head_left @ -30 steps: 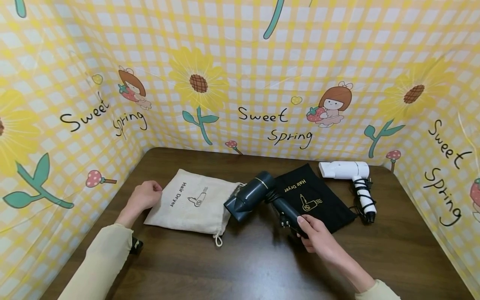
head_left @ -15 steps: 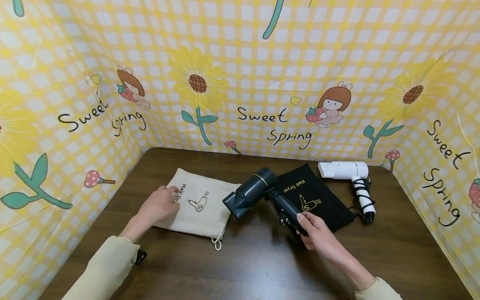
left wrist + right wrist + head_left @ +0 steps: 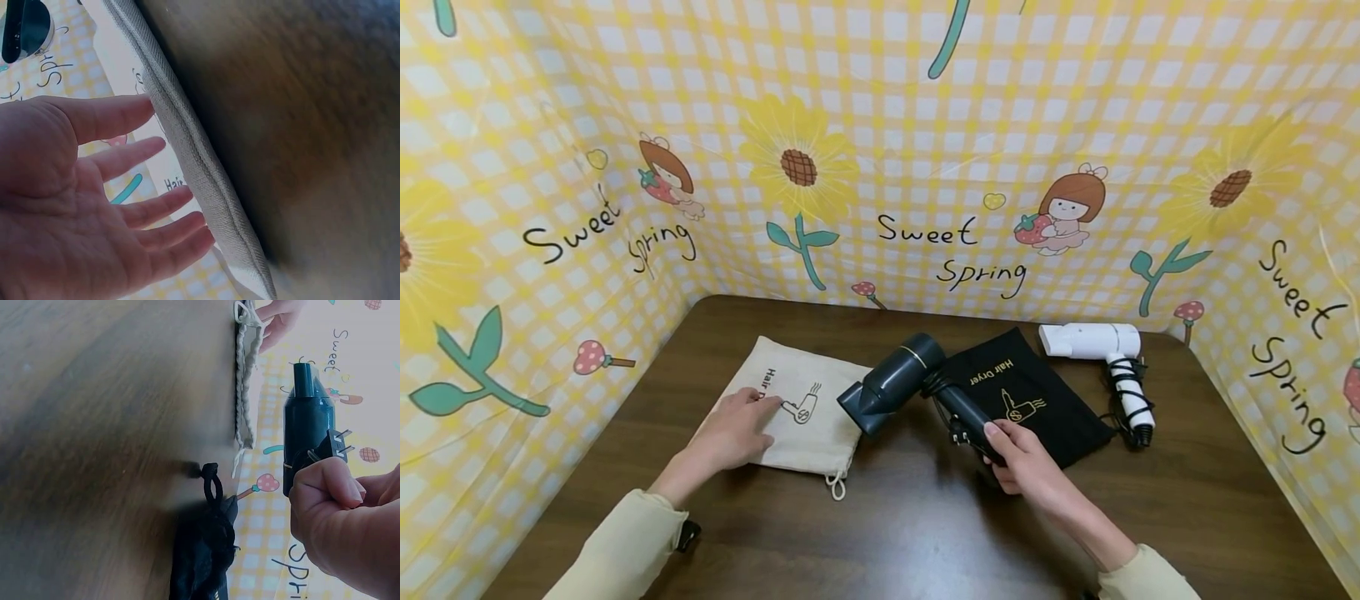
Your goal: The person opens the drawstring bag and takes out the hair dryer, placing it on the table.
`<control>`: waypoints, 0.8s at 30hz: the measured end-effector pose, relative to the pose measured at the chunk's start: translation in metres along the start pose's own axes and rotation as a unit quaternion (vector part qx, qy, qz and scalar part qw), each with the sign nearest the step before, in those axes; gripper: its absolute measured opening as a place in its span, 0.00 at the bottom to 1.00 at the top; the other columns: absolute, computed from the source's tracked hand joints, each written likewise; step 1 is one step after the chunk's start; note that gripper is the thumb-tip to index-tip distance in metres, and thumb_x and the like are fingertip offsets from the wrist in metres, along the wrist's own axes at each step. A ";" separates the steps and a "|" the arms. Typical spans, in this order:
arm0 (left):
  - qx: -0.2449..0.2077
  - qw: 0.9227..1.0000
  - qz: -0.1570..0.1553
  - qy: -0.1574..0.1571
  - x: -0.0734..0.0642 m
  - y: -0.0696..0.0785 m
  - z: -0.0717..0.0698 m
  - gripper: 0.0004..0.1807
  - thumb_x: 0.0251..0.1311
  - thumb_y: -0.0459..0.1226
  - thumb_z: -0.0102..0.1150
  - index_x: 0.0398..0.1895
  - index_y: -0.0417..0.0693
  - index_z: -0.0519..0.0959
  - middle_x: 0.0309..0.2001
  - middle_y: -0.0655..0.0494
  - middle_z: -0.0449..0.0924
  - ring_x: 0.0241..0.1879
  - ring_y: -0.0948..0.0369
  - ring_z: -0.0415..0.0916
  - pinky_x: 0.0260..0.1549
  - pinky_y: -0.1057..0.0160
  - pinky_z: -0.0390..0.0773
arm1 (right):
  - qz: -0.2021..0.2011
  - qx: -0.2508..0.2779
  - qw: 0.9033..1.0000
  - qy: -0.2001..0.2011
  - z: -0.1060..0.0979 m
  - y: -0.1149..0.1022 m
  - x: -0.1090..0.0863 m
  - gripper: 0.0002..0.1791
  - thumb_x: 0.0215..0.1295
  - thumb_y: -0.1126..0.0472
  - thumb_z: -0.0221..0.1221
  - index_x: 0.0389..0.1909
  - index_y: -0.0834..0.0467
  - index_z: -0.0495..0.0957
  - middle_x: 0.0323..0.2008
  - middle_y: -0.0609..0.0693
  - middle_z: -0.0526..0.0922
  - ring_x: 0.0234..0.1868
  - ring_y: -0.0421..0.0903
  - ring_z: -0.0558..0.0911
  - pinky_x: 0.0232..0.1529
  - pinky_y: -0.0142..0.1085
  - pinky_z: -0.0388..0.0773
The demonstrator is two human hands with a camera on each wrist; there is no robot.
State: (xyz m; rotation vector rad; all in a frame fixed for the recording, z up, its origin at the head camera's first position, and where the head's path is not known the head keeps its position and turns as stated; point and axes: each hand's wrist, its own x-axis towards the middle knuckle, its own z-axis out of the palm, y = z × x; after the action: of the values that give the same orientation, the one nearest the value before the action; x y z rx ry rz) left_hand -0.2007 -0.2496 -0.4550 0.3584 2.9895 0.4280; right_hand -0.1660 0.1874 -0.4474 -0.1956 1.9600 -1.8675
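My right hand [image 3: 1028, 462] grips the handle of a dark hair dryer [image 3: 891, 379], lifted off the table with its nozzle pointing left. In the right wrist view, plug prongs stick out beside the dryer [image 3: 309, 419]. A cream drawstring bag [image 3: 820, 367] printed "Hair Dryer" lies flat at centre left. Over its left part my left hand [image 3: 733, 429] is spread, fingertips at the cloth. The left wrist view has the fingers extended and parted beside the cream bag [image 3: 187, 137]; whether they all touch it I cannot tell.
Behind the right hand lies a black drawstring bag [image 3: 1045, 400], also printed "Hair Dryer". A white hair dryer [image 3: 1093, 340] with its cord wound round the handle rests at the back right. Patterned cloth [image 3: 880, 167] walls the brown table [image 3: 880, 542] on three sides.
My left hand has moved right from the cream bag's left edge onto its printed side, its fingers spreading. The dark hair dryer in my right hand has shifted slightly left.
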 end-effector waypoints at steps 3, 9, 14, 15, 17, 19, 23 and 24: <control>-0.005 1.000 0.003 -0.019 -0.001 0.001 -0.001 0.31 0.59 0.33 0.72 0.68 0.39 0.78 0.64 0.26 0.69 0.63 0.28 0.67 0.56 0.33 0.72 | -0.002 0.001 1.000 -0.002 0.002 0.000 0.002 0.23 0.88 0.50 0.44 0.53 0.70 0.66 0.34 0.55 0.70 0.19 0.37 0.58 0.22 0.28 0.57; 0.006 0.999 0.009 -0.031 -0.001 0.002 -0.002 0.32 0.61 0.34 0.71 0.69 0.40 0.77 0.66 0.26 0.67 0.63 0.29 0.68 0.54 0.33 0.74 | -0.005 0.007 1.000 -0.003 0.005 -0.002 0.006 0.22 0.88 0.50 0.43 0.53 0.70 0.67 0.34 0.55 0.71 0.18 0.37 0.58 0.21 0.28 0.58; 0.005 0.999 0.008 -0.036 -0.001 -0.001 -0.001 0.32 0.61 0.34 0.71 0.70 0.41 0.77 0.67 0.26 0.67 0.64 0.29 0.67 0.54 0.33 0.74 | -0.005 0.010 1.000 -0.001 0.007 -0.003 0.009 0.22 0.88 0.51 0.43 0.55 0.70 0.66 0.33 0.54 0.70 0.19 0.38 0.58 0.21 0.29 0.58; 0.004 0.999 0.007 -0.037 -0.001 -0.002 -0.001 0.32 0.61 0.34 0.70 0.70 0.41 0.76 0.67 0.26 0.67 0.64 0.28 0.67 0.54 0.33 0.74 | -0.006 0.010 1.000 -0.001 0.007 -0.004 0.009 0.22 0.88 0.51 0.43 0.55 0.70 0.66 0.33 0.54 0.70 0.19 0.38 0.58 0.21 0.29 0.58; 0.002 0.999 0.008 -0.037 0.000 -0.003 0.000 0.32 0.61 0.34 0.70 0.70 0.40 0.77 0.67 0.26 0.66 0.64 0.28 0.67 0.54 0.33 0.74 | -0.007 0.009 1.000 0.002 0.008 -0.005 0.011 0.23 0.88 0.50 0.43 0.55 0.70 0.66 0.33 0.54 0.70 0.19 0.38 0.58 0.21 0.29 0.58; 0.001 0.999 0.008 -0.036 0.000 -0.004 0.001 0.32 0.61 0.34 0.71 0.70 0.40 0.77 0.67 0.26 0.66 0.63 0.28 0.67 0.54 0.33 0.74 | -0.008 0.008 1.000 0.003 0.008 -0.005 0.013 0.23 0.88 0.50 0.43 0.54 0.70 0.67 0.33 0.53 0.70 0.19 0.38 0.58 0.21 0.29 0.58; -0.002 0.999 0.011 -0.034 0.000 -0.004 0.001 0.32 0.60 0.34 0.71 0.70 0.41 0.77 0.66 0.26 0.67 0.63 0.29 0.67 0.55 0.33 0.74 | -0.010 0.009 1.000 0.006 0.010 -0.006 0.016 0.23 0.88 0.50 0.43 0.53 0.70 0.67 0.32 0.53 0.70 0.18 0.37 0.57 0.21 0.29 0.57; -0.003 0.999 0.011 -0.034 0.000 -0.004 0.001 0.32 0.59 0.34 0.72 0.69 0.40 0.77 0.66 0.26 0.67 0.63 0.29 0.67 0.55 0.33 0.73 | -0.009 0.009 1.000 0.007 0.010 -0.006 0.017 0.23 0.88 0.50 0.43 0.53 0.70 0.67 0.32 0.53 0.70 0.18 0.37 0.57 0.21 0.28 0.57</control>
State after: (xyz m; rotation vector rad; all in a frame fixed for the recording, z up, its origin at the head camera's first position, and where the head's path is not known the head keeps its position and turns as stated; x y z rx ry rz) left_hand -0.2019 -0.2533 -0.4574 0.3979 2.9210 0.4192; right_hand -0.1782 0.1711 -0.4449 -0.1963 1.9568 -1.9028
